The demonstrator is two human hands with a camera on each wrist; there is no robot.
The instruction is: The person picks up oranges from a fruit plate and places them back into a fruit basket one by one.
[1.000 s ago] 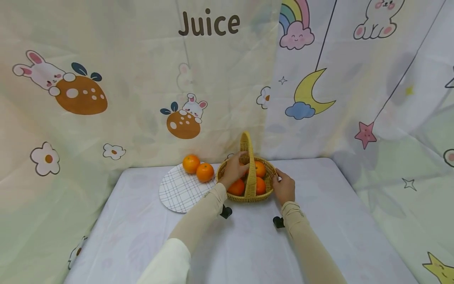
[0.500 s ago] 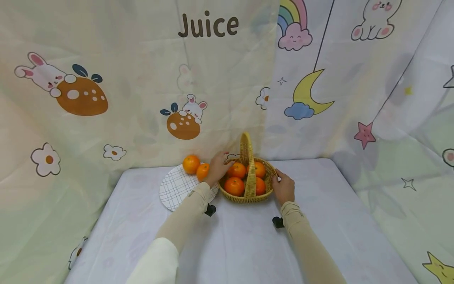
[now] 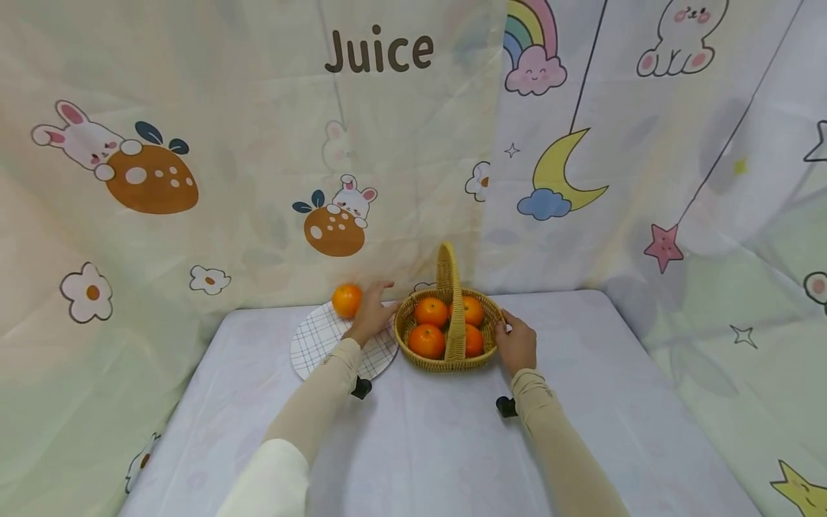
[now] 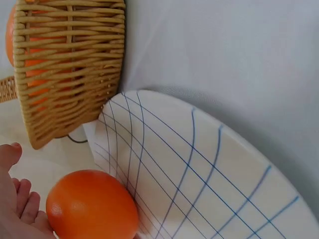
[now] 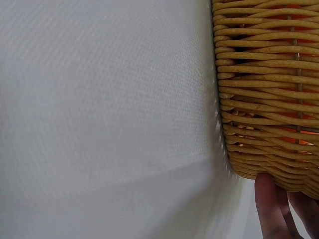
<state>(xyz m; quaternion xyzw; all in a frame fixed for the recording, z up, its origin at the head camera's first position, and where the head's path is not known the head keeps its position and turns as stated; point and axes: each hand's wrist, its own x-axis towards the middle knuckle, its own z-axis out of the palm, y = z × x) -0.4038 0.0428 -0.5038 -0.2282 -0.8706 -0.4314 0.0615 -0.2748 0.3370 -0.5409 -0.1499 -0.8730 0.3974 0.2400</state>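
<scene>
My left hand is over the right side of a white plate with a blue check pattern. In the left wrist view its fingers lie beside an orange on that plate, with the thumb held apart. The hand hides this orange in the head view, while another orange shows further left. My right hand pinches the right rim of a yellow wicker basket. Its fingers are at the basket's end in the right wrist view. Several oranges sit in the basket under its arched handle.
The basket stands right against the plate's right side, near the back of a white-covered table. Behind the table hangs a printed cloth with cartoon figures. Black wrist cameras hang below both wrists.
My left hand has drawn out of the basket and moved left to the plate, leaving an orange behind in the basket. The right hand stays at the rim.
</scene>
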